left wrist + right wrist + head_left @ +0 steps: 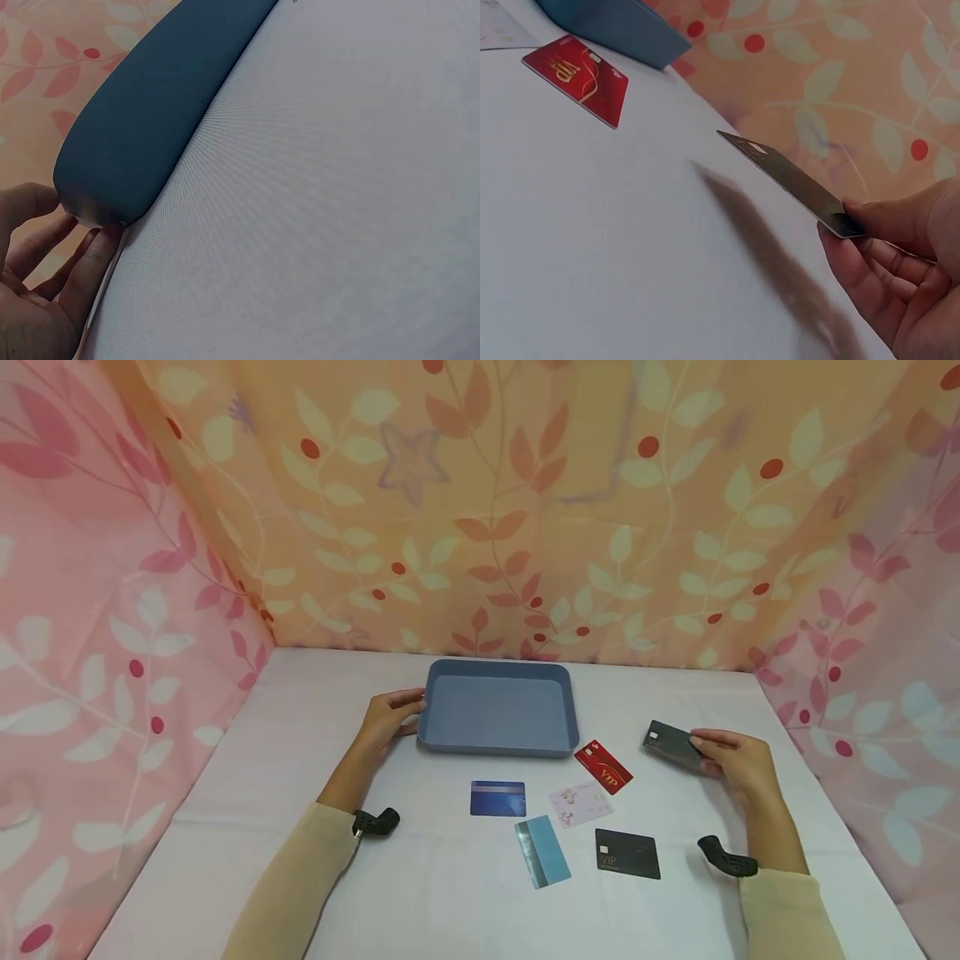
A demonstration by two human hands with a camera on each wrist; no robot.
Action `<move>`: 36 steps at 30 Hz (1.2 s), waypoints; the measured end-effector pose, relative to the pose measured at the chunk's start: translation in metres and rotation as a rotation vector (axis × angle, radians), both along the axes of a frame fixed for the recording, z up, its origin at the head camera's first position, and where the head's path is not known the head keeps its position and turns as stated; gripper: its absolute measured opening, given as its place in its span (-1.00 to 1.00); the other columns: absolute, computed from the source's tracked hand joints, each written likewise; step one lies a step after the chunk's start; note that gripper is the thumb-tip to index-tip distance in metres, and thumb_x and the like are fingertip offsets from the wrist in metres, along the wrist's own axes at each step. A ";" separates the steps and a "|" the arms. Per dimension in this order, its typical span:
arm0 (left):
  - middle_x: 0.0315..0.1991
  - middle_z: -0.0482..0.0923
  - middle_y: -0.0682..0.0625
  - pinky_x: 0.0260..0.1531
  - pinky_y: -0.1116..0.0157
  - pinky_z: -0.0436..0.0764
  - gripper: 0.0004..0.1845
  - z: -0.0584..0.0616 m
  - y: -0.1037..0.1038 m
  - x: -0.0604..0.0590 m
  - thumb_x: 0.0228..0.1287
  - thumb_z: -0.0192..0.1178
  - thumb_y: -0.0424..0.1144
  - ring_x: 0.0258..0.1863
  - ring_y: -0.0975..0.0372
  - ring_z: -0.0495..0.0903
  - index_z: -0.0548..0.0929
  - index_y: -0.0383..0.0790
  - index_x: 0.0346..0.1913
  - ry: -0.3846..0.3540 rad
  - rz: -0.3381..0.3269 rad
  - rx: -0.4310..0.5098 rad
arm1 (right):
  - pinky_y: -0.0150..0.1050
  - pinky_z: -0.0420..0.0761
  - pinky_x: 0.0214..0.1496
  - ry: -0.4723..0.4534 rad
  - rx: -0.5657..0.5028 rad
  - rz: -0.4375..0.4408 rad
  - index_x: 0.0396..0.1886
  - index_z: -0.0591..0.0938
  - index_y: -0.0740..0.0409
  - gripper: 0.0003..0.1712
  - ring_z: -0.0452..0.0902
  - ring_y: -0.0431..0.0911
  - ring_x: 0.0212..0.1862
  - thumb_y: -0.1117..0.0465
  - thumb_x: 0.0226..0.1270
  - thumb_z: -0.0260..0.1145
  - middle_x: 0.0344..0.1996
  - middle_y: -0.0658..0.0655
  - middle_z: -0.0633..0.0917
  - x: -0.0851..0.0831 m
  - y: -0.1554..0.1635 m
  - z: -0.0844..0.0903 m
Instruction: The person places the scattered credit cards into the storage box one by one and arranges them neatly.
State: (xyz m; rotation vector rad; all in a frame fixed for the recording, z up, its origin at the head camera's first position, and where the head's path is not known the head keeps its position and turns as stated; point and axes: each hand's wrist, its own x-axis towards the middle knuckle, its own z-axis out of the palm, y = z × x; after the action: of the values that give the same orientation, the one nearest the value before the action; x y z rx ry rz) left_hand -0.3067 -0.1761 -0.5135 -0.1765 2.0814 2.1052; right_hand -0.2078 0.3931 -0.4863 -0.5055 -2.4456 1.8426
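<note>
Right hand (738,762) pinches a dark grey card (672,745) by one end, thumb on top and fingers beneath, holding it lifted off the white table (262,793) (its shadow falls on the cloth below in the right wrist view). Left hand (390,718) rests against the left edge of the blue tray (435,739), fingers relaxed and touching its rim. Red VIP card (603,767) lies just beside the tray's near right corner. Blue card (498,798), white card (580,802), light blue card (542,852) and black card (627,853) lie flat between the arms.
</note>
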 end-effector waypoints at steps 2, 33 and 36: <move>0.22 0.59 -0.20 -0.15 0.22 0.75 -0.56 -0.001 0.001 0.000 0.36 0.34 -0.31 0.09 0.12 0.64 0.63 -0.28 0.27 -0.002 -0.002 0.005 | -0.38 0.71 -0.38 0.004 0.018 0.001 -0.03 0.81 0.10 -0.72 0.65 -0.25 -0.46 0.13 0.30 0.50 -0.34 -0.31 0.70 0.000 -0.003 0.003; 0.24 0.57 -0.24 -0.13 0.24 0.74 -0.53 -0.004 -0.001 0.002 0.34 0.36 -0.31 0.12 0.11 0.63 0.60 -0.35 0.28 -0.006 -0.008 0.045 | -0.31 0.74 -0.19 0.062 0.070 0.163 0.23 0.61 0.38 -0.44 0.62 -0.21 -0.18 0.07 0.41 0.40 -0.09 -0.13 0.69 -0.021 -0.076 0.028; 0.24 0.57 -0.24 -0.13 0.24 0.74 -0.53 -0.003 -0.002 0.002 0.34 0.36 -0.30 0.12 0.10 0.63 0.60 -0.34 0.28 -0.002 -0.009 0.050 | -0.30 0.75 -0.20 0.079 0.064 0.177 0.22 0.61 0.40 -0.43 0.63 -0.20 -0.18 0.07 0.41 0.40 -0.08 -0.09 0.68 -0.024 -0.080 0.030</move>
State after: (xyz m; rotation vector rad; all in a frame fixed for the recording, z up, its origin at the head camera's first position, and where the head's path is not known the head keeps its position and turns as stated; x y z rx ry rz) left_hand -0.3049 -0.1778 -0.5169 -0.1622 2.0217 2.1484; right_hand -0.2317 0.3127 -0.4568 -0.2145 -2.5604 1.7982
